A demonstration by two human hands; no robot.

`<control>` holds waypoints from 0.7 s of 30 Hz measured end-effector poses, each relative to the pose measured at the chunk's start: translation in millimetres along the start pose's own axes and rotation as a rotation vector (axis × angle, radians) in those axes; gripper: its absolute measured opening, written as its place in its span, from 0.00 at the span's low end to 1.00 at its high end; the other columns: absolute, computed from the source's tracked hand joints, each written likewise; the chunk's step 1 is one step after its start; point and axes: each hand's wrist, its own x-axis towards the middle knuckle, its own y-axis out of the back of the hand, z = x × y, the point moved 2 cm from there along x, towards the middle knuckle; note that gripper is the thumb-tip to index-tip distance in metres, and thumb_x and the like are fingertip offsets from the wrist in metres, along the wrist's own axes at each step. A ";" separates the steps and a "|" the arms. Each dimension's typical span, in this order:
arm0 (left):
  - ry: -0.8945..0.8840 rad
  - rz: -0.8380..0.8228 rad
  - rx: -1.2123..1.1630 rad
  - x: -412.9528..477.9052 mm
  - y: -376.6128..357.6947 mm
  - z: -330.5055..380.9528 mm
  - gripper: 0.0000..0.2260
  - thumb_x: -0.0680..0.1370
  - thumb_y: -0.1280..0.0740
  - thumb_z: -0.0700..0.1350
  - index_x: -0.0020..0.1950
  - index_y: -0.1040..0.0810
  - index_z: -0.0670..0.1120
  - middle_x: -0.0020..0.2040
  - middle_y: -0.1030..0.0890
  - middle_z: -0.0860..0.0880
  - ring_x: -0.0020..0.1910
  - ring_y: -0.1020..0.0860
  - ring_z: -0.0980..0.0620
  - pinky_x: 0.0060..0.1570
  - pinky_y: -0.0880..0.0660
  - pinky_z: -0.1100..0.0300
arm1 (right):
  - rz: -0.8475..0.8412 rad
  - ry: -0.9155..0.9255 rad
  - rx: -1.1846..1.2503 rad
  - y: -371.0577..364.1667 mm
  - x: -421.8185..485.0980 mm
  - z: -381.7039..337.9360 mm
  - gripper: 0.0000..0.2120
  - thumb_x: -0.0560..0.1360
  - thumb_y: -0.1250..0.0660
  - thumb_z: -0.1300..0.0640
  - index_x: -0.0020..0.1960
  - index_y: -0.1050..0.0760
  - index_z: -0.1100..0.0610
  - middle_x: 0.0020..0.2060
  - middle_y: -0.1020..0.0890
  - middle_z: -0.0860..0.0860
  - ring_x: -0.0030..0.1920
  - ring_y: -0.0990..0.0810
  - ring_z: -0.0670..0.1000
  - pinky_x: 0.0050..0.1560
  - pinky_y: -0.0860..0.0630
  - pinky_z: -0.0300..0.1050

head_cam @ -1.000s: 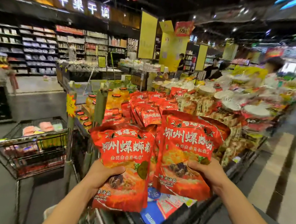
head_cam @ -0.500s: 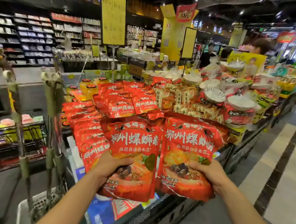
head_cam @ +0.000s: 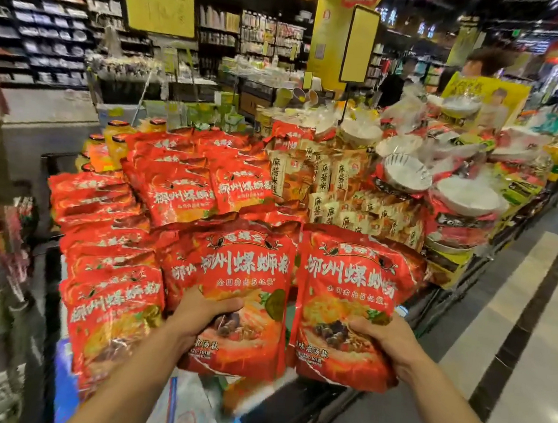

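Left hand (head_cam: 203, 313) clutches the left pouch (head_cam: 247, 270), right hand (head_cam: 384, 339) the right pouch (head_cam: 348, 287). The 2 stand upright above the grips, side by side.

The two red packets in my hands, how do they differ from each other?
The left packet is held at its lower left edge by the left hand; the right packet at its lower right edge by the right hand. The left packet's lettering climbs rightward; the right packet's slopes down. Both share the same red design with white lettering, upright, fronts to the camera.
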 end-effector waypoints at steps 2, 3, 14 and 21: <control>0.003 -0.005 0.007 21.2 -11.7 3.2 0.14 0.68 0.22 0.32 0.48 0.19 0.45 0.39 0.13 0.50 0.38 0.15 0.52 0.39 0.20 0.60 | -0.021 -0.004 -0.012 5.3 29.9 -2.0 0.37 0.47 0.16 0.46 0.54 0.20 0.51 0.48 0.13 0.50 0.49 0.14 0.55 0.55 0.20 0.54; 0.004 -0.002 0.012 30.9 -15.9 4.6 0.13 0.69 0.23 0.31 0.47 0.19 0.44 0.36 0.14 0.51 0.35 0.15 0.54 0.35 0.21 0.64 | -0.028 -0.004 -0.034 6.8 45.8 -2.1 0.35 0.48 0.15 0.46 0.54 0.19 0.50 0.48 0.13 0.50 0.49 0.14 0.53 0.53 0.20 0.52; 0.075 0.262 0.011 75.2 -18.8 -35.1 0.21 0.65 0.18 0.36 0.54 0.21 0.45 0.42 0.13 0.51 0.39 0.15 0.55 0.43 0.23 0.58 | -0.358 -0.036 -0.184 -31.4 196.1 17.1 0.17 0.69 0.22 0.63 0.56 0.20 0.54 0.45 0.14 0.44 0.47 0.16 0.45 0.52 0.19 0.48; 0.160 0.501 0.109 101.7 -12.1 -100.8 0.33 0.61 0.15 0.49 0.63 0.24 0.47 0.52 0.14 0.52 0.51 0.16 0.52 0.57 0.21 0.51 | -0.479 0.019 -0.351 -68.1 273.1 66.3 0.27 0.65 0.19 0.59 0.60 0.26 0.50 0.52 0.18 0.46 0.57 0.20 0.52 0.55 0.28 0.45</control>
